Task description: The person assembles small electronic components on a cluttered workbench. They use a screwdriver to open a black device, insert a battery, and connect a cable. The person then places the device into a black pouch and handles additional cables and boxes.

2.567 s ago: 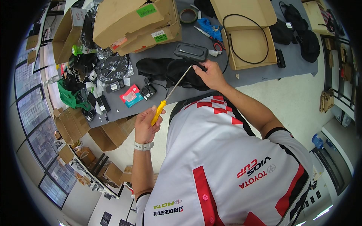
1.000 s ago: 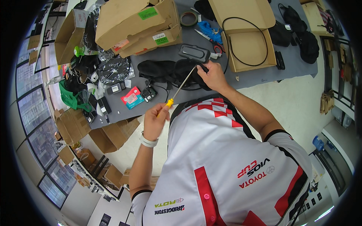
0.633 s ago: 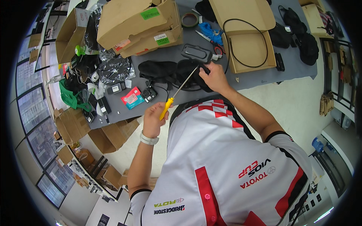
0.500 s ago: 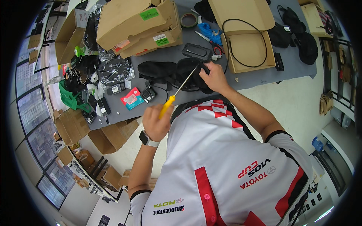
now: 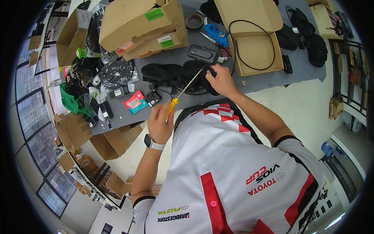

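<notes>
My left hand (image 5: 160,124) is closed round the yellow handle of a screwdriver (image 5: 172,105), its thin metal shaft pointing up and right. The shaft's end reaches a soft black fabric item (image 5: 193,74) at the table's near edge; exactly where the tip touches is too small to tell. My right hand (image 5: 222,81) pinches the right side of this item between thumb and fingers. Just beyond it lies a dark oblong case (image 5: 202,54). Another black fabric piece (image 5: 161,71) rests at its left, with a small black device (image 5: 152,98) and a red and blue packet (image 5: 136,102) nearer me.
Stacked cardboard boxes (image 5: 144,23) stand at the back left. An open carton (image 5: 255,58) with a looped black cable (image 5: 275,46) sits at right. Scissors (image 5: 224,51), a tape roll (image 5: 194,22), black caps (image 5: 316,50) and a clear plastic bag (image 5: 119,74) also lie on the grey table (image 5: 269,81).
My left hand has shifted slightly and loosened round the screwdriver handle, its fingers more upright. The right hand and the black fabric item stay nearly in place.
</notes>
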